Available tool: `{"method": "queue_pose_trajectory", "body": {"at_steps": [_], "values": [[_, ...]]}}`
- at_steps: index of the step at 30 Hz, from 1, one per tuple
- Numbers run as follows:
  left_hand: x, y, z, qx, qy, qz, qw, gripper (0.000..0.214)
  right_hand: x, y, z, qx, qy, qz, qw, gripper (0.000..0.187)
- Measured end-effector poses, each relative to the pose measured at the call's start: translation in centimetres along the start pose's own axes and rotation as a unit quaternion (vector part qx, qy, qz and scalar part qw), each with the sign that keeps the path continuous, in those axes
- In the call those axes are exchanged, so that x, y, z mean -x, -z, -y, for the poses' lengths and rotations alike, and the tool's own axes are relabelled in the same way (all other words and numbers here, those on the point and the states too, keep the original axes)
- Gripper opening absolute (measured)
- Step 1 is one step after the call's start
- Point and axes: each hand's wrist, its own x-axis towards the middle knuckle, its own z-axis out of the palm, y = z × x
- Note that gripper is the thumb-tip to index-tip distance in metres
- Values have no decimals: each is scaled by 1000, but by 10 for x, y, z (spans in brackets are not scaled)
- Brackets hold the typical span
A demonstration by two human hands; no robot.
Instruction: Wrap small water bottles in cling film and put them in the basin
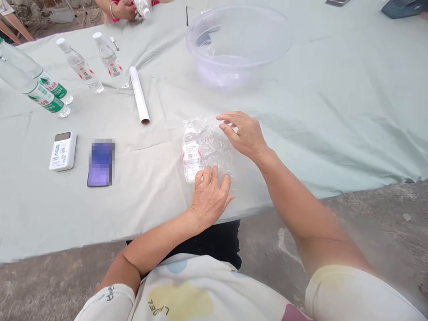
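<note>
A small clear water bottle [191, 154] with a white and red label lies on the cloth, its cap end pointing away from me. Crinkled clear plastic film [214, 145] covers the bottle and spreads to its right. My left hand [211, 196] rests on the near part of the film by the bottle's base, its fingers bent and apart. At the film's far right corner is my right hand [245, 136]. Its thumb and forefinger are apart, with nothing visible between them.
A roll of film [139, 96], two upright small bottles [80, 67], two large green-labelled bottles [43, 96], a white power bank [63, 151] and a phone [100, 162] are on the left. A clear basin [234, 67] stands beyond my hands. Another person's hand [125, 10] holds a bottle.
</note>
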Motion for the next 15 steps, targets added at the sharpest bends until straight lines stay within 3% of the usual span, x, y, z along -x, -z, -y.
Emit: {"method": "queue_pose_trajectory", "body": {"at_steps": [2,5,7,9,13,15], "values": [[-9,-4,-8,24,-25,24,999,53,4,7,28,-45,6,14,999,38],[-24,-15,-18,77,-46,47,995,61,10,9,65,-101,50,124,986,34],[-28,-19,-24,113,-49,59,991,67,12,5,79,-82,70,198,974,32],[-25,-17,-27,152,-84,67,982,63,13,1,83,-29,54,230,971,30],[2,8,-16,292,-241,49,924,22,21,-1,76,25,-32,192,981,35],[12,21,1,358,-195,-26,913,18,31,2,70,23,-70,155,985,43]]}}
